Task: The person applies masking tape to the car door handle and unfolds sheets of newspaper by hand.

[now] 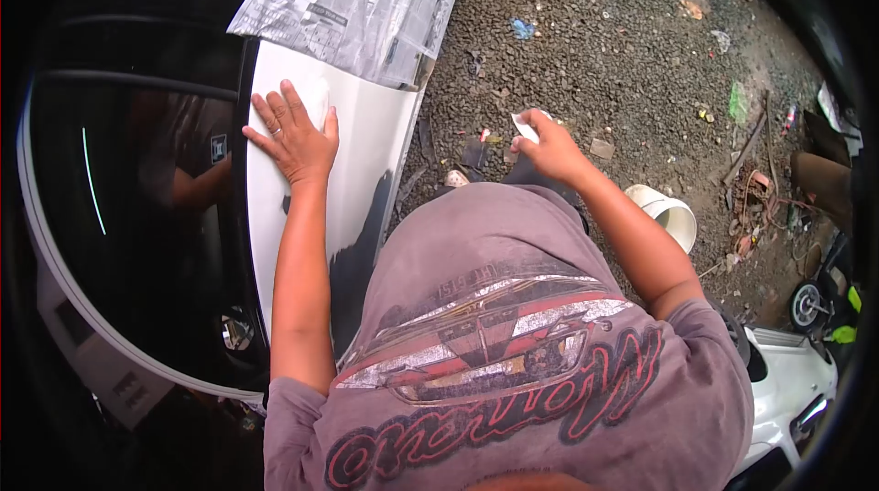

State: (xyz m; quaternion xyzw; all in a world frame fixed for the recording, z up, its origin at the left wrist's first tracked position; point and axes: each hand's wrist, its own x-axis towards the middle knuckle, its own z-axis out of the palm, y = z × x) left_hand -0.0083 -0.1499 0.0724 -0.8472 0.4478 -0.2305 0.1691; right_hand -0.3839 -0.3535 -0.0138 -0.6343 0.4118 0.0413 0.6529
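Your left hand lay flat on the white car panel, palm down, fingers spread toward the dark window glass, thumb apart. Its grip was released, with nothing seen clasped; a ring showed on one finger. A brighter white patch lay on the panel beside the thumb.

Your right hand was off the panel, above the gravel. Its grip was closed on a folded white piece, pinched between thumb and fingers, one corner sticking out. Material could not be told.

The panel ran along your left side, between the window glass and the gravel. Newspaper sheets covered its far end, creased, edge just beyond your left hand. A dark gray area with an uneven border marked its lower outer side, nearer your shirt.

A white bucket lay tipped on the ground by your right forearm. Farther out on the gravel: a blue scrap, green plastic. At far right stood a wheel, with a white vehicle nearer you.
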